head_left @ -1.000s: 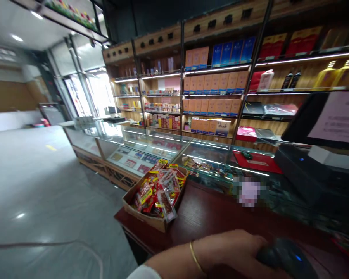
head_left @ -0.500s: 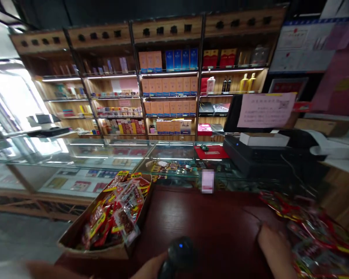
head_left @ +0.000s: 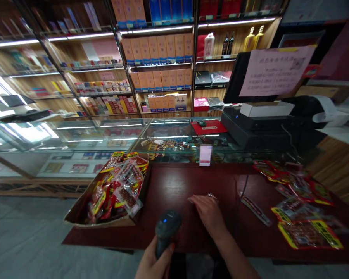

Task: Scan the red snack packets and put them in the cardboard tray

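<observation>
My left hand (head_left: 154, 261) is wrapped round the handle of a dark barcode scanner (head_left: 168, 224), whose small blue light is lit. Low over the dark red tabletop, my right hand (head_left: 208, 215) has its fingers together, with shiny clear film (head_left: 212, 197) of a packet showing at its edges; most of that packet is hidden beneath the fingers. To the right of this hand lies a narrow snack packet (head_left: 255, 209). Farther right are several red and yellow snack packets (head_left: 310, 234), spread in a loose pile. A cardboard box (head_left: 104, 223) full of similar packets stands at left.
Behind the wooden table (head_left: 174, 182) runs a glass display counter (head_left: 174, 130). A small pinkish card (head_left: 205, 155) stands at its edge. At right are a monitor with a paper notice (head_left: 276, 71) and a black cash drawer (head_left: 267, 130). Stocked shelves (head_left: 159, 58) line the wall.
My view has tilted down. My right hand has moved left from beside the packet pile to the table's middle. The scanner in my left hand is now more fully in view.
</observation>
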A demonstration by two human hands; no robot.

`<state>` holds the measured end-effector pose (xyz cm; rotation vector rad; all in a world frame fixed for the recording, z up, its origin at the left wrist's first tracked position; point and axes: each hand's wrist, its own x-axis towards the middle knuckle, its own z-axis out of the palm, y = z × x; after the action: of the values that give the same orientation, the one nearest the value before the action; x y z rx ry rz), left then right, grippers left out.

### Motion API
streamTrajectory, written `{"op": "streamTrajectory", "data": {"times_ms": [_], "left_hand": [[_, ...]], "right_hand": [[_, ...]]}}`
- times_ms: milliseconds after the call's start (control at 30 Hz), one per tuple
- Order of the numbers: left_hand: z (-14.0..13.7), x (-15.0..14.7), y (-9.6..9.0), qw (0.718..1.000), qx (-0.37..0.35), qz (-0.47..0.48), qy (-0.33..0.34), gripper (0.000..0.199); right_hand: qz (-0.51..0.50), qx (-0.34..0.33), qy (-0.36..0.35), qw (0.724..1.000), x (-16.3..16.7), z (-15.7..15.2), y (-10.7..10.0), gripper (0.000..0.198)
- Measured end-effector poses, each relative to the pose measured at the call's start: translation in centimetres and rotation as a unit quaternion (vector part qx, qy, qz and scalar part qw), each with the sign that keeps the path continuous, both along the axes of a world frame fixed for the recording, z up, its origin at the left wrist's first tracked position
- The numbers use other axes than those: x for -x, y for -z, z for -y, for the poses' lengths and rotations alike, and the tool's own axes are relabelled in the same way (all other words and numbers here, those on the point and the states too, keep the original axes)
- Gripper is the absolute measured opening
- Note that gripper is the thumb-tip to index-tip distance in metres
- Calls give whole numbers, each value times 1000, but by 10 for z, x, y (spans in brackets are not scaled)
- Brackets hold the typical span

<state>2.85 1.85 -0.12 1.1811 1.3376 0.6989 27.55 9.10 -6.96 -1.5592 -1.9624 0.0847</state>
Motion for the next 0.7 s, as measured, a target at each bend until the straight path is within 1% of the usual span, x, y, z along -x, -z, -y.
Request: {"op": "streamTrajectory", "data": {"times_ms": [67,133,233,300,367,400,500,600,700], "left_hand": [[0,-6,0,1000,-3,4,1,72],[-1,-7,-1,1000,-5,6,-2,72],[-4,-4,-6,1000,7,0,11,71],[-5,-3,-10,1000,15,-4,18,73],[-6,-3,-14,1000,12,-8,12,72],[-6,-4,-16,1000,9,-10,9,71],[-8,-4,-20,1000,2,-12,1,65],[-10,1,-20,1000,-14,-10,-20,64],[-12,10,-21,999,-33,-23,-32,61]], "right_hand": [[-6,26,-39,999,26,6,2,44],[-15,52,-42,998,28,11,1,53],[-33,96,8,995,-1,12,-6,69],[-47,130,26,990,-26,9,-12,73],[-62,167,8,984,-43,4,-16,68],[-70,183,-4,981,-45,2,-17,64],[-120,207,-7,971,-35,-5,-15,47],[-194,195,10,961,-16,-9,-9,29],[-250,170,32,953,-8,-10,-5,27]]}}
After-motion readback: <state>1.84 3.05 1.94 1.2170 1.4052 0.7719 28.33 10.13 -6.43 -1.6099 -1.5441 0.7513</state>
